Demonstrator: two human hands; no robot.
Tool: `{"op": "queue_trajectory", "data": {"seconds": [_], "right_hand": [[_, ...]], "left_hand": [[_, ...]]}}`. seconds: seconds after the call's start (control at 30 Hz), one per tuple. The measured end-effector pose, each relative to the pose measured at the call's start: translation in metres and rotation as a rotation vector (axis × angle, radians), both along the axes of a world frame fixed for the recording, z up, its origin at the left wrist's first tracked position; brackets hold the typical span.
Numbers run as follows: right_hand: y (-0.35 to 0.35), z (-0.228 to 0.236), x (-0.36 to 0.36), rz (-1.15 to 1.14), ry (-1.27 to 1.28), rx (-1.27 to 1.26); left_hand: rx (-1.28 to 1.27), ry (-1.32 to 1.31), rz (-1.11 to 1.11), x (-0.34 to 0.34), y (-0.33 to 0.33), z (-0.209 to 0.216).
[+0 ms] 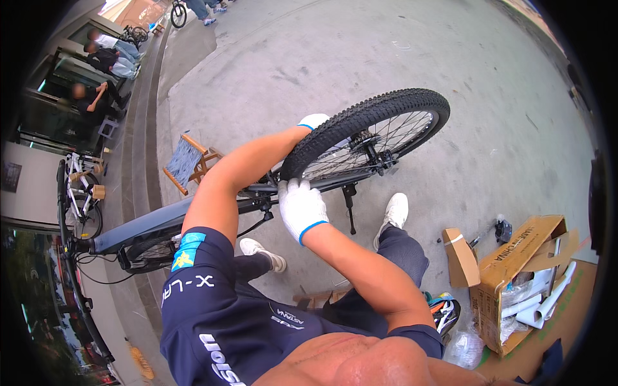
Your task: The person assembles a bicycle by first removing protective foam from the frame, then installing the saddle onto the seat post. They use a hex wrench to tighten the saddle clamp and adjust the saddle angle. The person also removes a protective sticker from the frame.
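Touching tire (351,112) just ahead | right hand (300,209): half-curled, hold unclear | left hand (314,120): partly behind tire, closure hidden

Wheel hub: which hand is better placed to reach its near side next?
Probably the right. The right hand is at the near side of the tire, facing the same side of the hub. The left hand is at the far side, partly hidden behind the tire.

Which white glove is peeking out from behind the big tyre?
The left glove: the tyre hides part of it, while the right glove is on the near side, in plain view.
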State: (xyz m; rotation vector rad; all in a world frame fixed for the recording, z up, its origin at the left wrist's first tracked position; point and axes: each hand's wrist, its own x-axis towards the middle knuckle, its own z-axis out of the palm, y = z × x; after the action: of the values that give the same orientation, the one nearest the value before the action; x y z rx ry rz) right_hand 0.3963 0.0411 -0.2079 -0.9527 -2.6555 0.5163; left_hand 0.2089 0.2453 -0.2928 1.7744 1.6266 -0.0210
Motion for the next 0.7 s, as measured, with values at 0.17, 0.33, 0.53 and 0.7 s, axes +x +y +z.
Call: {"op": "queue_trajectory", "data": {"seconds": [0.17, 0.33, 0.53, 0.7], "right_hand": [[0.000, -0.002, -0.002, -0.016, 0.003, -0.037], [-0.003, -0.005, -0.005, -0.038, -0.021, -0.065], [-0.007, -0.004, -0.005, -0.110, 0.013, 0.004], [-0.009, 0.000, -0.007, -0.115, -0.014, 0.003]], "left_hand": [[-0.007, 0.008, -0.032, -0.006, 0.004, -0.006], [-0.081, 0.016, -0.148, -0.022, 0.013, 0.001], [-0.124, 0.072, -0.356, -0.047, -0.014, 0.036], [-0.090, 0.251, -0.413, -0.043, -0.032, 0.066]]}}
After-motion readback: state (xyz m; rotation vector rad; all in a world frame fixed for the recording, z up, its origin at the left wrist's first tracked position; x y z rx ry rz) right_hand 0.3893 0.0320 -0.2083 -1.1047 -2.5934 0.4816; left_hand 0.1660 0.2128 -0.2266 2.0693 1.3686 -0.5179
